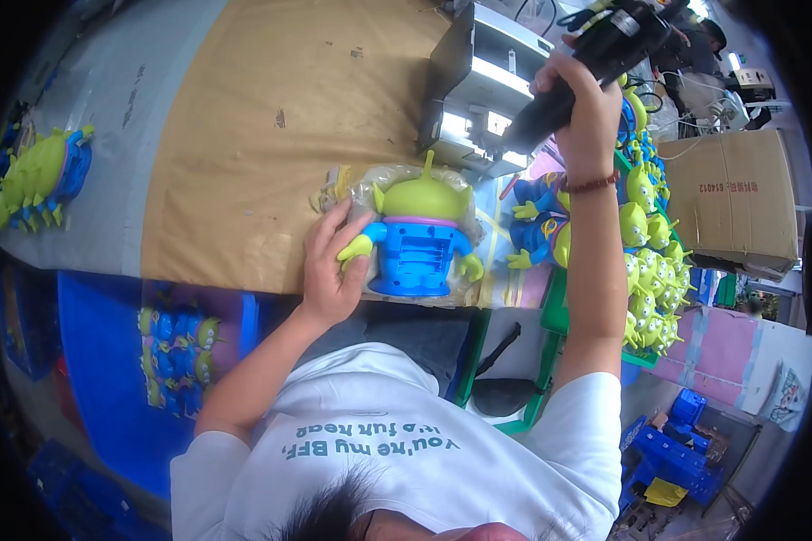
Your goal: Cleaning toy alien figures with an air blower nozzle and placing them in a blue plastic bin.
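A green and blue toy alien figure (415,248) lies back up on a clear plastic bag (361,194) near the table's front edge. The battery compartment in its blue back is uncovered. Beside its left side, my left hand (332,263) is closed round the toy's green hand and arm. My right hand (586,113) is raised at the far right, wrapped round a black electric screwdriver (618,41). The tool's lower end points down at a grey metal box (478,81) that looks like a screw feeder; its tip is blurred there.
More toy aliens (541,216) lie just right of mine, and several fill a green crate (555,302) farther right. Others stand at the table's far left (45,176). A cardboard box (731,198) is behind the crate. A blue bin (108,361) holds more toys below left. Another person (695,54) is at the back right.
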The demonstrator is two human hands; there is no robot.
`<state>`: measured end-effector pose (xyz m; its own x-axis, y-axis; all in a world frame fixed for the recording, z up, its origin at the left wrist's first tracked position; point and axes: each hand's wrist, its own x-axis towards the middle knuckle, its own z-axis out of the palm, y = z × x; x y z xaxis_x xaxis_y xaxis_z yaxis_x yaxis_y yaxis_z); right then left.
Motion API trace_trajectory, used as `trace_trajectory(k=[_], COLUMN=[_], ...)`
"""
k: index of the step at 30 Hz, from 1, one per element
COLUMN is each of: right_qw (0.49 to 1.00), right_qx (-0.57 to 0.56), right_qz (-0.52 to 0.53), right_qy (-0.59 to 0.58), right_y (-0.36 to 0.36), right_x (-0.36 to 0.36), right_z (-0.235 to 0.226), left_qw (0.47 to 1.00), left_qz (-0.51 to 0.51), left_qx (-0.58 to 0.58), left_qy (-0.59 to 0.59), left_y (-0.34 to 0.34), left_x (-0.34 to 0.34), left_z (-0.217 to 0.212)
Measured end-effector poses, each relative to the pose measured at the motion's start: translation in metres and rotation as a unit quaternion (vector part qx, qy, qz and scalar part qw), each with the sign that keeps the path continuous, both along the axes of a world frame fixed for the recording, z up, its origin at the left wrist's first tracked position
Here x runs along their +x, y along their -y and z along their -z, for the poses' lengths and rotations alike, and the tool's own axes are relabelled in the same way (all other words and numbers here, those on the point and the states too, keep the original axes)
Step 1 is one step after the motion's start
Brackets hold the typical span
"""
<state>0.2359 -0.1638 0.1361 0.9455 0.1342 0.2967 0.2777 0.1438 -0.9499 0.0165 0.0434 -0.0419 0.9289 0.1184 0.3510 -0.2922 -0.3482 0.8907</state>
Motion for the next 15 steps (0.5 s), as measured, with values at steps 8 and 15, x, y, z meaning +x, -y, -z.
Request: trace_trajectory(k=[8,15], right_qw=[0.989,0.979], right_qx=[0.035,0.082], right_qz=[-0.142,-0.173], right_qy=[0.028,0.070], right_y=[-0.027,-0.055], right_x=[-0.103,-0.127], right_z=[-0.032,-0.012], left_qw=[0.999,0.999], left_qz=[-0.015,-0.021], left_qx=[0.028,0.034], left_qy=[0.025,0.035], left_y=[0.000,-0.001], left_x=[-0.001,0.000], left_z=[0.006,0.003])
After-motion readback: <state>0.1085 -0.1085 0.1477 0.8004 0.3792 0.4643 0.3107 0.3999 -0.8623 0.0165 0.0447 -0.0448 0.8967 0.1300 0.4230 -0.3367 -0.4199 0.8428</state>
